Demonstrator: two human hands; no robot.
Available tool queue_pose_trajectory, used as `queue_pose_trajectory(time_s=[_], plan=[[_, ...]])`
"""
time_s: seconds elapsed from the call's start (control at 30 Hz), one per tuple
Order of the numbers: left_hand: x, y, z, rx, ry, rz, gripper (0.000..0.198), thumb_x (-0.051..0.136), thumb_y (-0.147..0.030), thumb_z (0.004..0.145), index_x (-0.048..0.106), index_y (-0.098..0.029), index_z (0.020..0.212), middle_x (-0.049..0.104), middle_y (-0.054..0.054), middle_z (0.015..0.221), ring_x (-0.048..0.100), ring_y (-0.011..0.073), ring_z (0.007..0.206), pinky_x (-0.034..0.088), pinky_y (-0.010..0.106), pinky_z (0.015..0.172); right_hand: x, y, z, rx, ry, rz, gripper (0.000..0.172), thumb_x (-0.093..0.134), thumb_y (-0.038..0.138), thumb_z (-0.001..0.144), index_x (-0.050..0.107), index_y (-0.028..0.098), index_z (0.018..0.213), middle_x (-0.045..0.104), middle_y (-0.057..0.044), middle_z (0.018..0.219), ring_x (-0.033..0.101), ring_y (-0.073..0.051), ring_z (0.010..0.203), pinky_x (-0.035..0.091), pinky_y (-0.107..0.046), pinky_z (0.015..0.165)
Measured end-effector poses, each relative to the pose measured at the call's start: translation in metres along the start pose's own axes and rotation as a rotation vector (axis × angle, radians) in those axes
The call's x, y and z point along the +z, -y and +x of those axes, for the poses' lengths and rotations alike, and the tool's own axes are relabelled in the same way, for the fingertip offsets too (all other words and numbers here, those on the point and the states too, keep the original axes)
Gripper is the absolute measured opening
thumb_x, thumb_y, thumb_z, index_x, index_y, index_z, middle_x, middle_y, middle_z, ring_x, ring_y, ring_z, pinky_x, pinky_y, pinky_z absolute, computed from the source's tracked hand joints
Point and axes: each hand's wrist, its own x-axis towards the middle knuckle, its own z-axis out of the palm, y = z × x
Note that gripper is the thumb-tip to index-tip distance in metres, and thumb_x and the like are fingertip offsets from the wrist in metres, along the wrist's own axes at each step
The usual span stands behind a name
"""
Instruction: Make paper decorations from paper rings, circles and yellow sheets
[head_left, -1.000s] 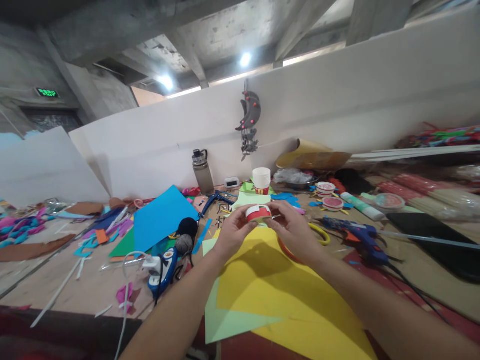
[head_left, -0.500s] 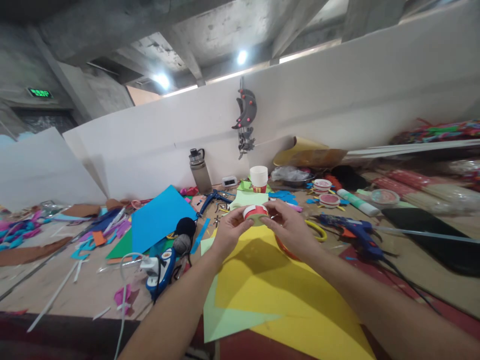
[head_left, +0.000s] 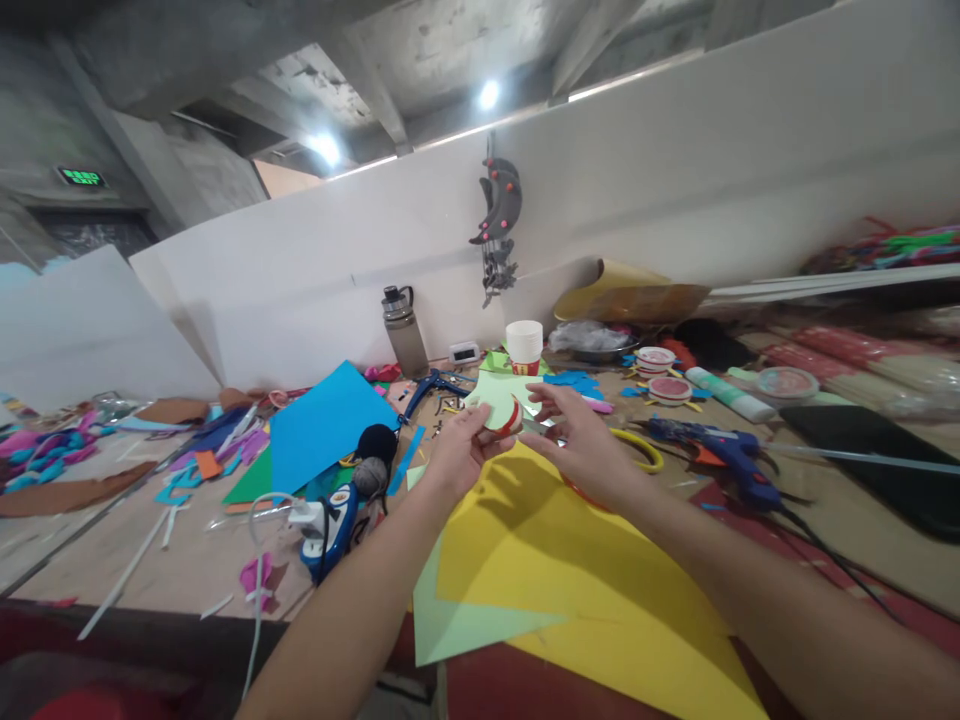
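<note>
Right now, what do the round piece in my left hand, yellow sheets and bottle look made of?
Round piece: perhaps smooth paperboard, from its thin red side, though blurred. Yellow sheets: probably matte paper or card; flat, without gloss. Bottle: likely smoky plastic; its body looks faintly translucent.

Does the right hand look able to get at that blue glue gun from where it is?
Probably yes: the blue glue gun lies off to the right of the right hand, with nothing tall between them, just a low yellow ring.
</note>
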Motion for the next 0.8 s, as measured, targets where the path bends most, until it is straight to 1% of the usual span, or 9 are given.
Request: queue_pose_trajectory(time_s=[0.1,0.2,0.27,0.33,0.43,0.57,0.67,0.8], plan=[[0.0044,0.0038,-0.0035,-0.015,0.02,0.051,0.032,0.076,-0.036,0.074,0.065,-0.012,0.092,0.071,0.005,0.078,0.067,0.0138,0.062,0.058,0.026,0.061,0.001,0.0001,-0.0005,-0.015,0.055,0.005,0.057,0.067,0.035,0.08,0.048,0.025,0.133,0.052,-0.013,0.131,0.06,-0.023,0.099,0.058,-0.04,0.073],[0.0069,0.0047,-0.0053,-0.024,0.064,0.025,0.033,0.073,-0.042,0.077,0.064,-0.013,0.089,0.07,0.004,0.074,0.068,0.0147,0.061,0.059,0.029,0.064,0.0003,-0.0003,0.0004,0.03,0.084,0.037,0.051,0.065,0.035,0.081,0.052,0.023,0.129,0.056,-0.013,0.129,0.062,-0.023,0.101,0.058,-0.04,0.078],[0.0072,0.0036,-0.0051,-0.048,0.097,-0.019,0.036,0.068,-0.047,0.081,0.064,-0.013,0.094,0.07,0.005,0.076,0.069,0.0166,0.065,0.06,0.032,0.068,-0.0008,-0.0003,0.0016,0.077,0.094,0.088,0.047,0.062,0.038,0.083,0.054,0.022,0.127,0.06,-0.012,0.125,0.062,-0.024,0.103,0.056,-0.04,0.082],[0.007,0.0022,-0.0048,-0.088,0.149,-0.072,0.039,0.063,-0.048,0.084,0.063,-0.015,0.105,0.072,0.006,0.083,0.071,0.0179,0.072,0.06,0.035,0.074,-0.0017,-0.0002,0.0029,0.115,0.113,0.148,0.046,0.061,0.041,0.084,0.056,0.021,0.124,0.063,-0.011,0.122,0.062,-0.024,0.106,0.054,-0.041,0.086],[0.0073,0.0016,-0.0057,-0.114,0.227,-0.173,0.038,0.058,-0.041,0.089,0.058,-0.017,0.12,0.072,0.008,0.095,0.071,0.0189,0.083,0.056,0.038,0.086,-0.0022,-0.0005,0.0046,0.157,0.124,0.18,0.047,0.06,0.044,0.083,0.058,0.02,0.123,0.065,-0.01,0.119,0.062,-0.024,0.103,0.052,-0.041,0.086],[0.0084,0.0041,-0.0095,-0.083,0.304,-0.237,0.036,0.057,-0.028,0.091,0.056,-0.017,0.125,0.072,0.009,0.102,0.07,0.0195,0.093,0.049,0.041,0.097,-0.0028,-0.0015,0.0053,0.165,0.113,0.202,0.049,0.06,0.045,0.083,0.059,0.019,0.124,0.065,-0.01,0.12,0.063,-0.022,0.094,0.052,-0.037,0.081],[0.0078,0.0067,-0.0104,-0.075,0.314,-0.247,0.034,0.06,-0.023,0.089,0.058,-0.019,0.123,0.072,0.009,0.105,0.07,0.0203,0.093,0.046,0.046,0.101,-0.003,-0.0012,0.0047,0.186,0.105,0.258,0.05,0.061,0.046,0.083,0.058,0.021,0.126,0.067,-0.008,0.117,0.063,-0.022,0.095,0.052,-0.035,0.08],[0.005,0.0105,-0.0074,-0.076,0.314,-0.247,0.021,0.062,-0.025,0.088,0.065,-0.015,0.106,0.072,0.01,0.105,0.069,0.0243,0.098,0.046,0.049,0.102,-0.0021,-0.0006,0.004,0.24,0.132,0.332,0.051,0.06,0.047,0.083,0.057,0.022,0.127,0.068,-0.008,0.115,0.063,-0.023,0.099,0.051,-0.038,0.086]])
